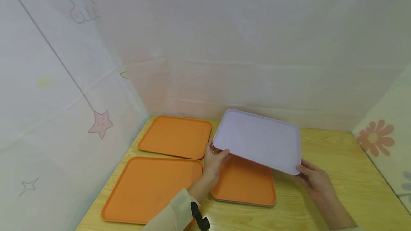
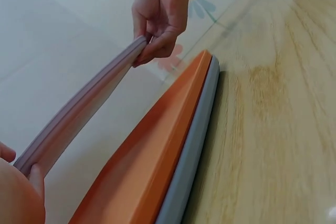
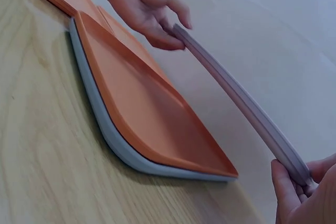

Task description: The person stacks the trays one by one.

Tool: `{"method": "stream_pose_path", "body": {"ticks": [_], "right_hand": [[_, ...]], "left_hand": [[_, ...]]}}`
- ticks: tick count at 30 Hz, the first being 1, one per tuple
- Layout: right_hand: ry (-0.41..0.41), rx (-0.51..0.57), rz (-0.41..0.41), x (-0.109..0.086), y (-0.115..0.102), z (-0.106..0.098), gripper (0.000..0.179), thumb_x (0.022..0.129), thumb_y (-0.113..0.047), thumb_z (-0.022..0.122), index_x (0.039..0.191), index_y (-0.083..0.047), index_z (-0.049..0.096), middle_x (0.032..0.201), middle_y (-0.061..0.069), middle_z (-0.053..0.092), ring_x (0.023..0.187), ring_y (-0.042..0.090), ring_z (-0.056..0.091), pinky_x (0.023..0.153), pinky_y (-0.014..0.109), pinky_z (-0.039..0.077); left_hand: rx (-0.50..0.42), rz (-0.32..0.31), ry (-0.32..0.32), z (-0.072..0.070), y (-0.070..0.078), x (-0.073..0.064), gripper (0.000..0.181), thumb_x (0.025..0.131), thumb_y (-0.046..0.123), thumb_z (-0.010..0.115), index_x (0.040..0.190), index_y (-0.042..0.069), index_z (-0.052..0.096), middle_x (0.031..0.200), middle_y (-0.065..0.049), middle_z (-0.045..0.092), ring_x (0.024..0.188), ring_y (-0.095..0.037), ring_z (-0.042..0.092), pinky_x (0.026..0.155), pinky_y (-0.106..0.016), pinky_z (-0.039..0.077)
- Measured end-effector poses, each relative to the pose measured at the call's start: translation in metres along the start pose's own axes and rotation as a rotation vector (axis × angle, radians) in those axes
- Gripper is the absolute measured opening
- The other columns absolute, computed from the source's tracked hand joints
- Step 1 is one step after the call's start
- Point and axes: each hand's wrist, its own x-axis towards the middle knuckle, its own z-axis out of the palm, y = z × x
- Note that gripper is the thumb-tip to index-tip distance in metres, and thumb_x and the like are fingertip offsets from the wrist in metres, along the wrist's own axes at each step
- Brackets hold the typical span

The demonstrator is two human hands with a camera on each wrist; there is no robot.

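A lilac tray is held up in the air, tilted, between both hands. My left hand grips its near left corner, thumb on top and fingers beneath. At the near right corner my right hand pinches the rim. Below the raised tray, an orange tray lies on the table, partly covered by it in the head view. Under that orange tray sits a grey-blue tray, its edge showing in both wrist views.
Two more places on the wooden table hold orange trays: a back left orange tray and a front left orange tray. A pale printed cloth hangs close behind the table and along both sides.
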Motion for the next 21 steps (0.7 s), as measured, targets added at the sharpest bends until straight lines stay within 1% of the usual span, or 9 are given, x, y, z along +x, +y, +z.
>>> {"method": "stream_pose_path", "body": {"ticks": [3,5,6,7,9,10,13,17,21], "right_hand": [[0.039,-0.006,0.013,-0.002,0.003,0.01,0.03,0.1,-0.003,0.061,0.092,-0.03,0.071,0.093,-0.011,0.071,0.09,0.006,0.067,0.085,0.022,0.057],[0.06,-0.016,0.017,-0.004,0.005,0.016,0.029,0.1,-0.004,0.06,0.118,-0.026,0.068,0.094,-0.013,0.07,0.092,0.004,0.067,0.087,0.022,0.056],[0.069,-0.019,0.019,-0.005,0.006,0.019,0.036,0.1,-0.004,0.061,0.133,-0.021,0.061,0.094,-0.013,0.07,0.092,0.004,0.066,0.088,0.022,0.056],[0.073,-0.026,0.018,-0.006,0.007,0.021,0.046,0.101,-0.004,0.06,0.144,-0.014,0.05,0.095,-0.014,0.069,0.093,0.004,0.066,0.089,0.022,0.056],[0.069,-0.038,0.017,-0.008,0.01,0.024,0.063,0.102,-0.005,0.058,0.155,0.001,0.026,0.096,-0.016,0.069,0.095,0.002,0.066,0.091,0.022,0.055],[0.062,-0.048,0.012,-0.009,0.011,0.026,0.068,0.102,-0.006,0.058,0.155,0.008,0.017,0.097,-0.016,0.068,0.095,0.001,0.065,0.091,0.022,0.055],[0.029,-0.078,-0.017,-0.012,0.014,0.029,0.07,0.103,-0.008,0.058,0.156,0.011,0.017,0.099,-0.017,0.069,0.097,0.002,0.067,0.092,0.023,0.055],[-0.038,-0.127,-0.059,-0.013,0.012,0.029,0.064,0.103,-0.013,0.058,0.154,0.009,0.026,0.106,-0.014,0.07,0.1,0.005,0.067,0.09,0.025,0.056],[-0.099,-0.145,-0.064,-0.008,0.004,0.022,0.065,0.105,-0.018,0.055,0.156,0.006,0.021,0.112,-0.014,0.068,0.103,0.005,0.066,0.089,0.024,0.056]], "left_hand": [[0.001,0.004,0.03,0.001,-0.002,0.0,0.085,0.086,-0.009,0.071,0.154,0.007,0.023,0.131,-0.019,0.043,0.104,-0.023,0.06,0.087,-0.043,0.059],[0.001,-0.005,0.047,0.001,-0.001,0.0,0.085,0.087,-0.007,0.072,0.155,0.012,0.024,0.129,-0.018,0.046,0.1,-0.022,0.062,0.084,-0.042,0.06],[0.007,-0.006,0.055,0.001,-0.001,0.001,0.084,0.087,-0.006,0.072,0.155,0.012,0.025,0.127,-0.017,0.047,0.098,-0.022,0.062,0.082,-0.041,0.061],[0.008,-0.01,0.062,0.0,0.0,0.002,0.083,0.088,-0.006,0.071,0.155,0.013,0.026,0.126,-0.017,0.048,0.096,-0.021,0.062,0.08,-0.039,0.061],[0.007,-0.018,0.076,-0.001,0.003,0.004,0.08,0.088,-0.006,0.069,0.155,0.014,0.029,0.123,-0.016,0.049,0.094,-0.021,0.062,0.077,-0.036,0.062],[0.006,-0.023,0.082,-0.003,0.005,0.006,0.079,0.088,-0.007,0.067,0.155,0.014,0.029,0.122,-0.015,0.049,0.093,-0.02,0.061,0.074,-0.035,0.062],[-0.003,-0.04,0.086,-0.007,0.01,0.013,0.077,0.088,-0.008,0.064,0.154,0.012,0.03,0.12,-0.013,0.049,0.092,-0.02,0.059,0.069,-0.032,0.061],[-0.007,-0.051,0.043,-0.016,0.018,0.024,0.071,0.088,-0.01,0.062,0.151,0.007,0.033,0.116,-0.013,0.049,0.086,-0.019,0.061,0.063,-0.03,0.061],[0.008,-0.078,-0.021,-0.027,0.026,0.033,0.065,0.089,-0.011,0.059,0.148,0.004,0.036,0.113,-0.012,0.052,0.08,-0.018,0.064,0.062,-0.03,0.061]]}}
